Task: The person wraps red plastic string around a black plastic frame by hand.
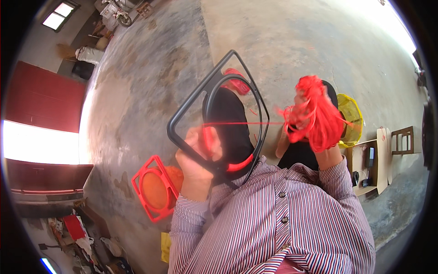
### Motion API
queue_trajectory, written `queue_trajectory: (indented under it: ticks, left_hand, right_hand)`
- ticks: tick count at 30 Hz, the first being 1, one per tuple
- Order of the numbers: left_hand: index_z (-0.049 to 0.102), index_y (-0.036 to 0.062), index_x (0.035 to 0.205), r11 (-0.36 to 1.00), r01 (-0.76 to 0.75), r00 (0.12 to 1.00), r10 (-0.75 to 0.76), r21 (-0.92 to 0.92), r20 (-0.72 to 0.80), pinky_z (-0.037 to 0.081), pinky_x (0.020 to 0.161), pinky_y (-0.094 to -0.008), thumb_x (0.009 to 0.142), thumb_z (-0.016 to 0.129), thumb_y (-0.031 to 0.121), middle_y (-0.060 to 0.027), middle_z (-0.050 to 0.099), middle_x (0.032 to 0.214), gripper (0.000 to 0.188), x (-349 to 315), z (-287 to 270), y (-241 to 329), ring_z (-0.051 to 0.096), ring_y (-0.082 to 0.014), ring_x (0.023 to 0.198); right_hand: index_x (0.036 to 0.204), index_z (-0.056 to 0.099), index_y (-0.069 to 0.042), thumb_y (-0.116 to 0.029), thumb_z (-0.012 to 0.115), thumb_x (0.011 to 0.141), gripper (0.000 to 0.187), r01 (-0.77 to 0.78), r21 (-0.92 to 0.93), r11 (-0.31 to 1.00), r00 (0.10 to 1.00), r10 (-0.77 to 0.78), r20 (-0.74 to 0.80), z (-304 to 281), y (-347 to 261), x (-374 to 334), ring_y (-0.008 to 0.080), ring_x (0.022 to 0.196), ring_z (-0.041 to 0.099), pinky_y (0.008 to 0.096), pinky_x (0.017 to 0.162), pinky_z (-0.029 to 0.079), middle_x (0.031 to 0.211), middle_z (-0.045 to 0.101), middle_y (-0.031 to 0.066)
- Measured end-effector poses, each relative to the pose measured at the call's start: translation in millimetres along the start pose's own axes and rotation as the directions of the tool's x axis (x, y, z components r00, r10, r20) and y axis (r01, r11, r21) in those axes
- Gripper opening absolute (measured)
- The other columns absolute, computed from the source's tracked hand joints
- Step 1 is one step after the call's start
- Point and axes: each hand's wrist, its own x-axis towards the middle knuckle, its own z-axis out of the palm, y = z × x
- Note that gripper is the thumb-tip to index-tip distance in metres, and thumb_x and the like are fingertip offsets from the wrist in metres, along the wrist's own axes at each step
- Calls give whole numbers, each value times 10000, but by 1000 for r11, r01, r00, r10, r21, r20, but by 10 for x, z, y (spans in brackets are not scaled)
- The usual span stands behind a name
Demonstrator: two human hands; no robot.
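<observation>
The left hand (197, 157) grips a dark frame (214, 114) with clenched fingers. The right hand (319, 137) holds a red string bundle (315, 114) tight, just right of it.

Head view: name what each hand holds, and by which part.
Left hand grips the dark frame at its lower edge. Right hand holds the red cord bundle from below.
</observation>
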Motion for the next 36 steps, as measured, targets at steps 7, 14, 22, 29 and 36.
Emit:
queue_trajectory:
  ticks: [7, 14, 22, 29, 36]
  left_hand:
    - [639, 8, 945, 964, 264, 962, -266, -34, -67, 318, 415, -278, 925, 516, 346, -131, 551, 653, 360, 51, 53, 21, 453, -173, 488]
    - [566, -62, 1185, 955, 174, 971, -207, 240, 120, 422, 453, -281, 956, 533, 314, -191, 624, 1077, 442, 25, 270, -90, 530, -157, 552]
    - [544, 10, 1159, 959, 279, 937, -283, 51, 204, 398, 414, -322, 969, 340, 561, -196, 618, 898, 618, -81, 367, -262, 527, -205, 526]
    - [476, -42, 1200, 885, 461, 842, -414, -61, 346, 539, 569, -393, 944, 428, 364, -222, 608, 960, 483, -73, 282, -304, 640, -321, 784]
    - [570, 45, 1100, 998, 7, 999, -4, 57, -45, 403, 475, -276, 797, 682, 126, -101, 639, 969, 333, 15, 286, -225, 568, -191, 660]
  right_hand:
    - [1056, 570, 0, -218, 689, 866, 313, -457, -874, 169, 887, 7, -462, -410, 524, -18, 117, 828, 614, 271, 726, 504, 895, 647, 22]
    - [1009, 568, -4, -427, 800, 714, 565, -355, -898, -261, 930, -194, -311, -276, 683, 523, 249, 822, 647, 347, 728, 500, 847, 645, 151]
    - [1080, 581, -32, -155, 781, 774, 386, -215, -604, 768, 976, 156, -151, 48, 808, 843, 118, 877, 606, 244, 776, 495, 1000, 621, 39]
    - [1017, 692, -11, -139, 727, 791, 262, 130, -818, 560, 854, 356, 379, 276, 713, 852, 214, 1096, 555, 340, 955, 431, 1248, 544, 143]
    - [1296, 475, -6, -43, 727, 758, 596, -254, -849, 464, 956, 252, -148, 108, 612, 300, 128, 1052, 541, 292, 883, 468, 1129, 587, 42]
